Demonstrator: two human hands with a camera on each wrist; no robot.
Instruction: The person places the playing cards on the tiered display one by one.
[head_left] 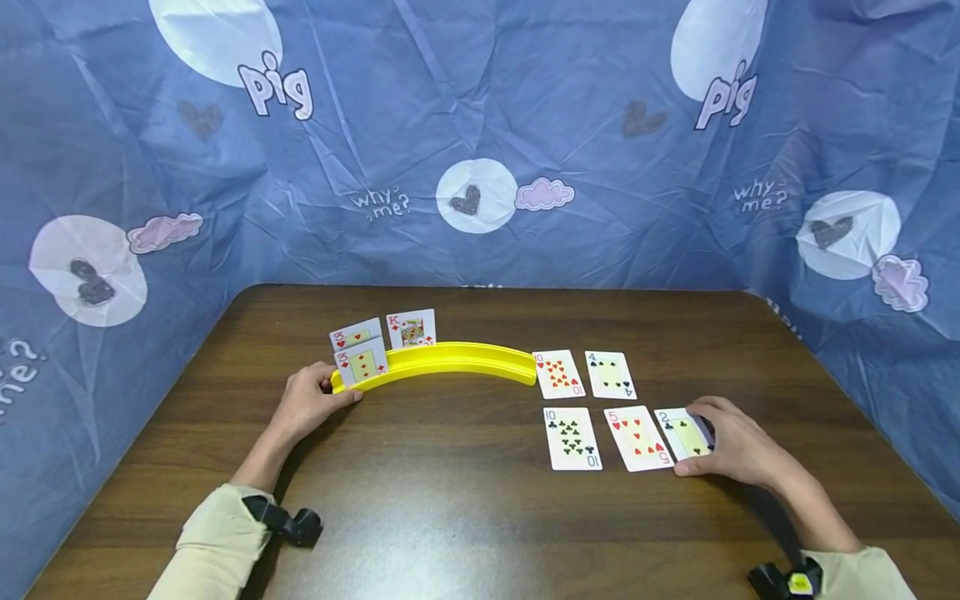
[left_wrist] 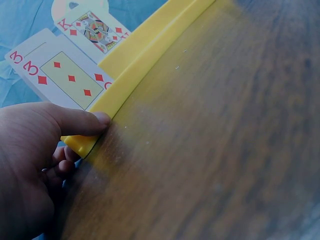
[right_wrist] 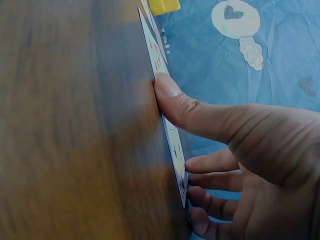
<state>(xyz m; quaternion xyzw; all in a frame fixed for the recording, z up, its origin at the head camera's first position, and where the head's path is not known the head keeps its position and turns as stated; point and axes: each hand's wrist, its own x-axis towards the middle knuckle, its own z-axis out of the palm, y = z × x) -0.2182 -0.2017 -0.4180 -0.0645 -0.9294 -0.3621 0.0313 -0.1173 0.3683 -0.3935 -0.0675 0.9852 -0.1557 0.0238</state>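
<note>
My left hand [head_left: 309,398] grips the left end of a curved yellow card holder [head_left: 480,358], thumb along its front and fingers behind. A three of diamonds [left_wrist: 72,79] stands in the holder near that thumb, overlapping a three of hearts [head_left: 355,333] behind it. Farther along stands a king of diamonds [head_left: 411,328]. My right hand [head_left: 735,443] holds the two of clubs [head_left: 686,433] by its edges at the table's right, thumb at the near edge and fingers at the far one. The hand covers the card's right part.
Left of the two of clubs lie a five of hearts [head_left: 637,437] and a ten of clubs [head_left: 572,439]. Behind them are a ten of hearts [head_left: 558,374], by the holder's right end, and a four of spades [head_left: 611,375]. A blue printed cloth [head_left: 480,258] hangs behind the wooden table [head_left: 420,500].
</note>
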